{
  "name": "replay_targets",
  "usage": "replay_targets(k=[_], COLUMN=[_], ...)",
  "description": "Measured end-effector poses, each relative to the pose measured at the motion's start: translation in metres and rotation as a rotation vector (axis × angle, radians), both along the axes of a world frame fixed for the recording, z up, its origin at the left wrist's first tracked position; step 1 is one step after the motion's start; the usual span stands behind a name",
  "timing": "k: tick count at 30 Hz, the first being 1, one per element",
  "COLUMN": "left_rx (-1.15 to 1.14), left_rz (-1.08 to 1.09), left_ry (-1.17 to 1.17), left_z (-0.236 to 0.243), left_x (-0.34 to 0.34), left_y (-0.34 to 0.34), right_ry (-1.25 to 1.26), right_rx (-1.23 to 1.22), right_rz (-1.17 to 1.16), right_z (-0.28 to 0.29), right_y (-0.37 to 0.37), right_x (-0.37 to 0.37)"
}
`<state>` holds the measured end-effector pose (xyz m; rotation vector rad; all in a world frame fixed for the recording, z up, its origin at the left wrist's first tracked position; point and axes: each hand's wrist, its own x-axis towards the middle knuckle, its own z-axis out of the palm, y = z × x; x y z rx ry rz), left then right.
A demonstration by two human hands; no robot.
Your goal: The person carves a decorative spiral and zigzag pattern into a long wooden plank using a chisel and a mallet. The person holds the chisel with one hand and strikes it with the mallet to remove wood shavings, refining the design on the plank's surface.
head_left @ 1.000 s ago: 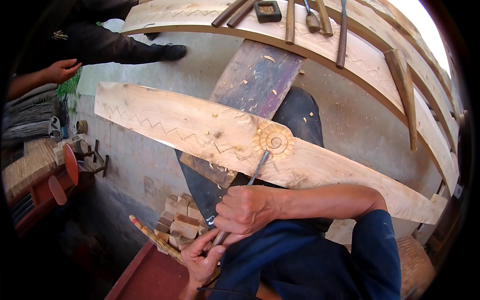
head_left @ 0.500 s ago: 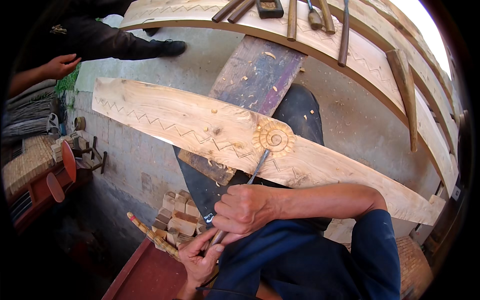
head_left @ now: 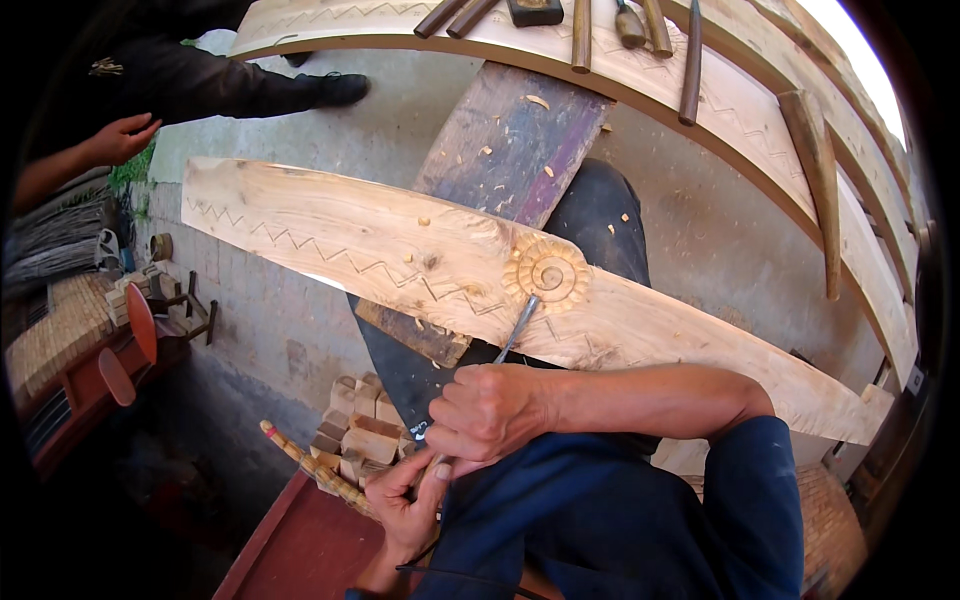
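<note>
Little has moved except the left hand [head_left: 405, 500], which has slid up closer under the right hand [head_left: 485, 410] and covers more of the chisel's [head_left: 520, 325] handle; its thumb and fingers pinch that handle from below, while the right fingers are curled tight round it just ahead. One chisel in all, pointing forward out of the fist; I'd judge it light, stiff and smooth, best taken by the handle, clear of the edge; its tip meets the near rim of one carved rosette [head_left: 550, 277]. Just past the fingers lies one long pale board [head_left: 330, 220], seemingly stiff and fairly heavy; I'd lift it by both long edges, minding the petals, which look likeliest to chip. Beyond, one chip-strewn surface [head_left: 490, 140] runs away beneath it; well ahead of the fingers, one curved beam [head_left: 750, 140] bears six tools [head_left: 581, 35], one black block [head_left: 535, 12] and one tapered wooden club [head_left: 815, 190].
</note>
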<state>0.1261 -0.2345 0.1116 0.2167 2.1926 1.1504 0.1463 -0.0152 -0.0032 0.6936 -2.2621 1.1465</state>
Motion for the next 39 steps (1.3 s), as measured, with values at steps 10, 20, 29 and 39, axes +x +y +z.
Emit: replay_targets(k=[10,20,29,39], left_rx=[0.01,-0.039,-0.039,-0.034], left_rz=[0.022,-0.048,0.011,0.049], left_ry=[0.016,0.075,0.022,0.041], left_z=[-0.016,0.003,0.012,0.004], left_x=[0.001,0.008,0.01,0.02], left_y=[-0.004,-0.001,0.006,0.006], right_ry=[0.006,0.013,0.011,0.022], right_rx=[0.01,0.011,-0.031,-0.037], right_rz=[-0.024,0.013,0.03,0.075], right_z=[-0.001,0.006,0.008,0.003], right_y=[0.005,0.002,0.004,0.005], right_x=[-0.001,0.004,0.002,0.003])
